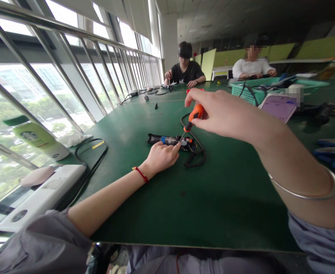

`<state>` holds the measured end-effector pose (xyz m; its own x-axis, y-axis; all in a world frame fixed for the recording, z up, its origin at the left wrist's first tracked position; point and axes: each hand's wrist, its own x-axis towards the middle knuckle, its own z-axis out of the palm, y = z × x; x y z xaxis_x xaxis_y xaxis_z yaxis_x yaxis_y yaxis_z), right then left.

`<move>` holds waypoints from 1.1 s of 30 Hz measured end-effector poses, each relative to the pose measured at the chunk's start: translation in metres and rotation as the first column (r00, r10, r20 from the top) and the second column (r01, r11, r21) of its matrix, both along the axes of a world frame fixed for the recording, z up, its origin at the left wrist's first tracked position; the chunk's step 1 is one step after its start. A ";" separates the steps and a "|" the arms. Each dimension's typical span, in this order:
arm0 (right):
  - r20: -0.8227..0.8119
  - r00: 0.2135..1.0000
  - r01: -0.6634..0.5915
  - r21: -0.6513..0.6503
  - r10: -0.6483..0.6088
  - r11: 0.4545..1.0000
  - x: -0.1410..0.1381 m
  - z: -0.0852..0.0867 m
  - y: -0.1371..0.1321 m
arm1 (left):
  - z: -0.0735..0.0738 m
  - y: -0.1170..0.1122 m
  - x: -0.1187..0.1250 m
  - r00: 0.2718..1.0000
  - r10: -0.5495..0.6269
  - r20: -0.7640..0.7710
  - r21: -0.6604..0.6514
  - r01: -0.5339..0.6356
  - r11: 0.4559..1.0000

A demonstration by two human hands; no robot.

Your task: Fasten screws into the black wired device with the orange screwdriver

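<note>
An opened, long black electric device (pixel 167 140) lies on the green table (pixel 213 198), with a blue band, metal parts and an orange piece showing inside. Its black cord (pixel 202 152) loops round on the right. My left hand (pixel 163 156) rests against the near side of the device, fingers curled and pressing on it, index finger stretched towards the screwdriver tip. My right hand (pixel 227 112) grips an orange and black screwdriver (pixel 196 114) from above. The screwdriver tilts, its tip down at the inner parts of the device; the exact contact point is too small to make out.
At left stand a green-capped bottle (pixel 37 137), a white box-like object (pixel 43 198) and a black cable (pixel 94 171). A teal basket (pixel 244 93) and purple phone-like object (pixel 278 107) are at right, near blue-handled tools (pixel 332 152). Two people sit across the table.
</note>
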<state>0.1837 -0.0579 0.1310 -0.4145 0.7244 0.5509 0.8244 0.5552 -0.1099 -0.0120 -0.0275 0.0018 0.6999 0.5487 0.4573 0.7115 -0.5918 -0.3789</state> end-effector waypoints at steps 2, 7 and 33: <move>-0.001 1.000 -0.021 -0.014 0.021 1.000 -0.001 0.000 -0.001 | 0.000 0.000 0.000 1.000 -0.001 0.009 -0.007 0.001 1.000; 0.096 0.989 0.124 -0.079 -0.117 0.989 -0.008 0.003 -0.005 | 0.001 -0.001 0.000 1.000 0.002 0.004 -0.019 -0.002 1.000; 0.280 0.959 0.102 -0.158 -0.055 0.982 -0.003 0.013 -0.011 | 0.001 -0.001 0.001 1.000 -0.011 0.007 0.001 0.011 1.000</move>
<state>0.1807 -0.0687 0.1441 -0.4698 0.8332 0.2915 0.8762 0.4804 0.0389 -0.0109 -0.0283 0.0023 0.7027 0.5400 0.4632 0.7074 -0.5994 -0.3745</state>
